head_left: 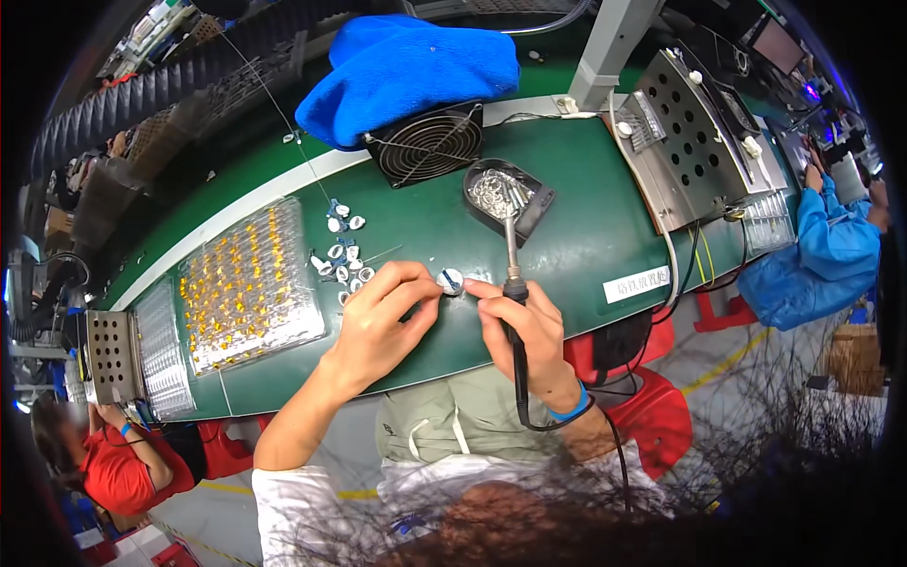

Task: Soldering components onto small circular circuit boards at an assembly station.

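Note:
My right hand (531, 333) grips a soldering iron (516, 288) with a black handle. Its metal shaft points away from me, over a black tray (542, 210) of silvery wire shavings. The right index finger reaches to the right edge of a small white round part (451, 281) with a dark blue piece on it. On that part's left side, my left hand (385, 317) has its fingertips pinched at the edge. Several similar white parts with blue pieces (342, 255) lie loose left of the hand, beside a thin wire (385, 254).
A clear tray (300, 326) with rows of small yellow pieces lies to the left. Behind stand a black fan (430, 144) and a blue cloth (416, 76). A perforated metal box (675, 142) is at the right. Co-workers in red (123, 463) and blue (812, 255) sit at either side.

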Available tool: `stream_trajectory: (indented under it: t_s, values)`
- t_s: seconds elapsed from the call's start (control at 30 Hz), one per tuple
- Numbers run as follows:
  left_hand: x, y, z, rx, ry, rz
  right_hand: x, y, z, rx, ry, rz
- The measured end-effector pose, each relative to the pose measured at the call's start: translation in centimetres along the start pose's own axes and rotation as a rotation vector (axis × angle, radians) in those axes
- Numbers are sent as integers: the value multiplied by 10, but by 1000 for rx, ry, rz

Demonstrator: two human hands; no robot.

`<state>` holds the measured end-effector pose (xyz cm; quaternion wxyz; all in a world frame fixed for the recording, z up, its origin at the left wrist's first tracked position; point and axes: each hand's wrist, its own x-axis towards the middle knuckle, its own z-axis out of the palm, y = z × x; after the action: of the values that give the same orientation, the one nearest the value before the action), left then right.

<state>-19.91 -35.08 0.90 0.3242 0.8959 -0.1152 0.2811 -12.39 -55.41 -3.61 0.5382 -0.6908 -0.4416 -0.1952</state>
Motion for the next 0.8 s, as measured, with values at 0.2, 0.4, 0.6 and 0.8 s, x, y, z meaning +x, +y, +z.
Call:
stream_trajectory:
  t_s: [0.2, 0.4, 0.6, 0.8]
  values:
    - [-5, -5, 6, 12, -60, 44, -3, -1, 1, -88, -125, -54]
    - [-20, 1, -15, 147, -258, 191, 5, -10, -2, -284, -283, -49]
    - [-84, -8, -127, 416, 54, -206, 1, -9, 5, -158, -174, -17]
    - [-128, -19, -185, 756, 64, -414, -3, -4, 4, -91, -126, -37]
